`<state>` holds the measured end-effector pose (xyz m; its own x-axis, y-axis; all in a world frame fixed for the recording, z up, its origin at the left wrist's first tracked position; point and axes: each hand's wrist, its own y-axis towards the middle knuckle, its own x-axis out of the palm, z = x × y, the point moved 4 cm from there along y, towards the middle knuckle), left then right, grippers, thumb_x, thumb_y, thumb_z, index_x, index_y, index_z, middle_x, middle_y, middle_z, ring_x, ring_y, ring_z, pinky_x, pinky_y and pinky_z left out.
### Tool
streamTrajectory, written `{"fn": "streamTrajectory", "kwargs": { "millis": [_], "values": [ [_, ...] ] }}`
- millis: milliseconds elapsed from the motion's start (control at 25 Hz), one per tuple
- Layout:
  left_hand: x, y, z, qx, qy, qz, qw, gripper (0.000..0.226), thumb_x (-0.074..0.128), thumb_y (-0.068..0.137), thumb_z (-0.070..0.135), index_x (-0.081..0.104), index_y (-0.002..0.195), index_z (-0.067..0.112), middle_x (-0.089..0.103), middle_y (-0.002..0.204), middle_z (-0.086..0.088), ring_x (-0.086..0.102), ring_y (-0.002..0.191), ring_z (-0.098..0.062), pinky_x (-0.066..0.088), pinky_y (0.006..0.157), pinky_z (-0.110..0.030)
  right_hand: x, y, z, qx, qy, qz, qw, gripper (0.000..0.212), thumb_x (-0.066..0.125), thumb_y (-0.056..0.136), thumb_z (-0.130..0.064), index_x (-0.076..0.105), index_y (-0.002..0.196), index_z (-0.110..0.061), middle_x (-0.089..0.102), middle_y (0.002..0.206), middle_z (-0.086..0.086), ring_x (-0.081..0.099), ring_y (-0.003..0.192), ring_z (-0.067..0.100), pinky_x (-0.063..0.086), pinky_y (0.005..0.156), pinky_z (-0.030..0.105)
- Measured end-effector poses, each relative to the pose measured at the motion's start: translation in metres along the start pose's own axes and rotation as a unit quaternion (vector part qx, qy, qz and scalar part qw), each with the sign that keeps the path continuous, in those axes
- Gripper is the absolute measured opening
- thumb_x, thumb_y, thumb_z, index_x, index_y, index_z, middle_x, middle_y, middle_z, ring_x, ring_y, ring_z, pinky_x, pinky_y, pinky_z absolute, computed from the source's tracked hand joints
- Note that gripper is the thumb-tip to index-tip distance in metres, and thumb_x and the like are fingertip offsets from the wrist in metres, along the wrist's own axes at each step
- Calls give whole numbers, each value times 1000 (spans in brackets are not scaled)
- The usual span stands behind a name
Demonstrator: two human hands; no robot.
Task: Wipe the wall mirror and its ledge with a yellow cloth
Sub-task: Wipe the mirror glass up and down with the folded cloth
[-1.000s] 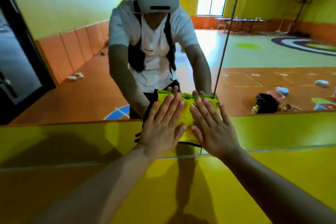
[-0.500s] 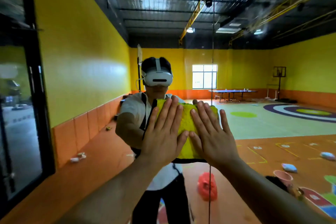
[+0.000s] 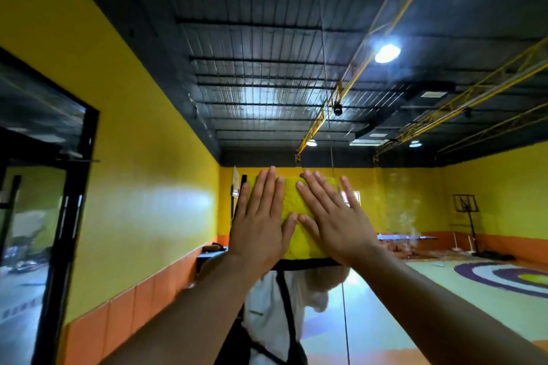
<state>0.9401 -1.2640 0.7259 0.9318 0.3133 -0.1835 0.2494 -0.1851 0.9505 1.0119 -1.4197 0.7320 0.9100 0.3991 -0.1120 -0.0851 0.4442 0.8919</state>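
Wiping | left hand (image 3: 261, 225) and right hand (image 3: 335, 222), fingers straight, press yellow cloth (image 3: 292, 207) flat, high on the wall mirror (image 3: 267, 83) | even pressure and overlapping strokes serve best | ledge out of view

A bright ceiling lamp (image 3: 387, 53) flares against the dark roof (image 3: 267, 38); wide-angle edges bend and blur slightly.

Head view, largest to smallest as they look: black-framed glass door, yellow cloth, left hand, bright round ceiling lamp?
1. Black-framed glass door
2. Left hand and yellow cloth: alike, and the cloth is partly covered, so unranked
3. Bright round ceiling lamp, though it is far off
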Motion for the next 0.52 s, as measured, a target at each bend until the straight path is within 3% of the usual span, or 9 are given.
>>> {"fn": "streamTrajectory", "kwargs": {
  "millis": [200,360,440,520],
  "values": [
    [-18,98,-23,-15,16,28,999,74,23,106,53,16,163,7,5,172,-12,-1,160,-25,7,128,-52,-10,94,47,12,-15,12,1000,65,16,108,-55,25,162,-21,18,170,1,18,157,17,12,127,52],
    [-18,101,-27,-20,5,38,999,72,19,106,50,15,163,7,4,172,-13,-3,160,-26,6,128,-50,-14,107,42,25,3,7,1000,64,21,106,-49,34,159,-14,26,167,7,25,155,23,10,124,51],
    [-15,86,-28,1,0,51,999,69,20,106,46,16,163,6,6,172,-13,0,160,-25,10,128,-50,-18,100,26,53,41,22,998,64,21,106,-45,36,158,-10,25,167,10,20,155,25,3,125,45],
    [-14,80,-29,6,-10,71,997,67,22,107,43,22,162,6,12,171,-13,5,159,-25,12,127,-50,-16,96,12,92,100,11,991,68,14,105,-48,24,161,-11,12,170,7,4,158,22,-10,126,37]
  ]
}}
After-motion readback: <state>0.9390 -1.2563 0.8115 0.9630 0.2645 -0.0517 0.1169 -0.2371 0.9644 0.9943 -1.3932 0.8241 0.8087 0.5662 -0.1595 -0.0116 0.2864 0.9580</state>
